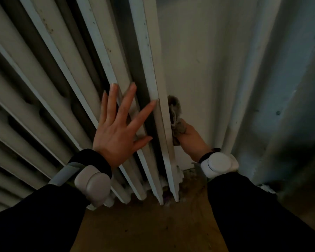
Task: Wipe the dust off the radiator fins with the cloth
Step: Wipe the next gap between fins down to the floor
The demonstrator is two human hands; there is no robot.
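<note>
Radiator fins (62, 70) fill the left of the view, pale and upright, with their feet on the floor (144, 230). The left hand (116, 131) lies flat on them, fingers straight and spread wide, holding nothing; its forefinger tip touches the end fin (147, 60). The cloth (174, 110), grey and bunched, sits against the far side of that end fin, between it and the wall (198, 51). The right hand (191, 140) grips the cloth from below, its fingers partly hidden.
</note>
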